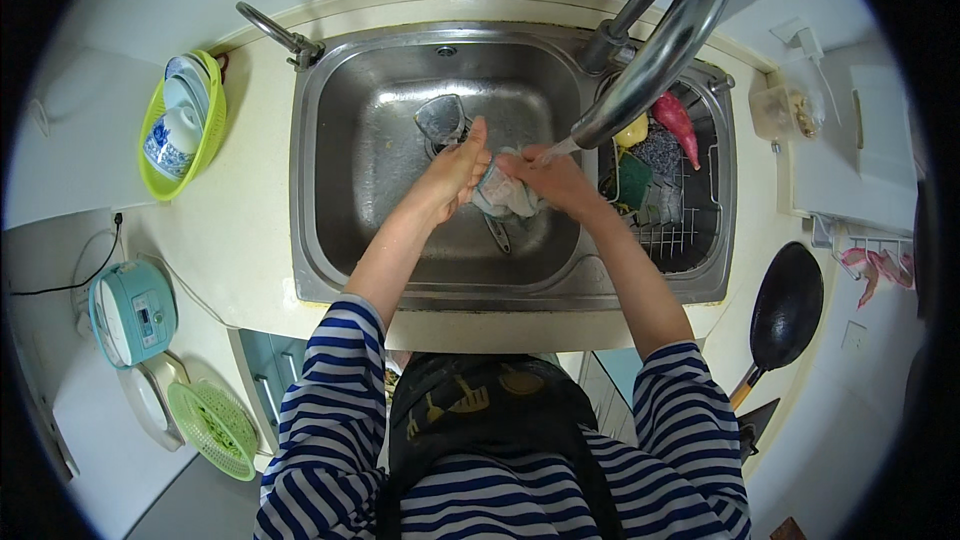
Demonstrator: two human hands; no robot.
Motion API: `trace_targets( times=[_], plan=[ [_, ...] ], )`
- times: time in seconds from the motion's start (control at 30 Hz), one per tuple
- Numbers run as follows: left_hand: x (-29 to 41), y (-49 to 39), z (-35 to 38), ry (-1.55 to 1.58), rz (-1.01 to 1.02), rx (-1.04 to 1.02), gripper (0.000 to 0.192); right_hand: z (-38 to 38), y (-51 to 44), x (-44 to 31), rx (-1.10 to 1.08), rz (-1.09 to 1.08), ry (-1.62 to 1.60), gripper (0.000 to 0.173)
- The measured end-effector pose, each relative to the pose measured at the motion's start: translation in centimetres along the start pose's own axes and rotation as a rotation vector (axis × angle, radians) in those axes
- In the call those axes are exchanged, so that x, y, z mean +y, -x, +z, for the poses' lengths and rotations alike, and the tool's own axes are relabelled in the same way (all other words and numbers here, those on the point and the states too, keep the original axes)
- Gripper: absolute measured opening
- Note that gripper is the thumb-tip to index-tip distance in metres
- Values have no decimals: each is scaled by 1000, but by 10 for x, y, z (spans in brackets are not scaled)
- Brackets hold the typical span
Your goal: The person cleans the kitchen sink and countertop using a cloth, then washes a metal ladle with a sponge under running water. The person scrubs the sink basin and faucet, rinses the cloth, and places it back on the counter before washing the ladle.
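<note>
Water runs from the faucet (600, 124) onto my right hand (551, 176), whose fingers are closed on the upper right of a wet, pale mesh cloth (508, 191) with a bluish edge. My left hand (457, 169) grips the cloth's left edge, its thumb pointing up. Both hands are over the large basin of the stainless steel sink (360, 165). Beyond my left hand, a dark triangular strainer or scraper (440, 118) lies by the drain, its exact kind unclear. Below the cloth a metal utensil handle (497, 234) shows; its other end is hidden.
The small right basin holds a wire rack (675, 236), a red-skinned sweet potato (676, 127) and a green scouring pad (634, 178). A green basket (217, 112) of bowls stands left of the sink. A black wok (786, 307) lies at right, a turquoise rice cooker (139, 313) at left.
</note>
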State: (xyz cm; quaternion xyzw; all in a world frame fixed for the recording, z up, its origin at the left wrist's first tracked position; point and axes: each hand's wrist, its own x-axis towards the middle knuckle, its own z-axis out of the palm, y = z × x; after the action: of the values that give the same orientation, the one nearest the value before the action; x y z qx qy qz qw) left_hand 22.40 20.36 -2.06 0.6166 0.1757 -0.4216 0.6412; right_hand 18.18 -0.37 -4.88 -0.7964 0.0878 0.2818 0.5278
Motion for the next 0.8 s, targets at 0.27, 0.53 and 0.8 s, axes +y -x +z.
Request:
trace_targets(
  times=[0.27, 0.53, 0.8],
  plan=[
    [-50, 1, 2, 215, 286, -22, 56, 2, 33, -49, 454, -212, -487, 21],
    [-78, -23, 46, 333, 101, 100, 24, 65, 12, -26, 769, -51, 176, 39],
    [-80, -34, 34, 444, 155, -69, 34, 69, 16, -31, 853, -96, 46, 38]
  ],
)
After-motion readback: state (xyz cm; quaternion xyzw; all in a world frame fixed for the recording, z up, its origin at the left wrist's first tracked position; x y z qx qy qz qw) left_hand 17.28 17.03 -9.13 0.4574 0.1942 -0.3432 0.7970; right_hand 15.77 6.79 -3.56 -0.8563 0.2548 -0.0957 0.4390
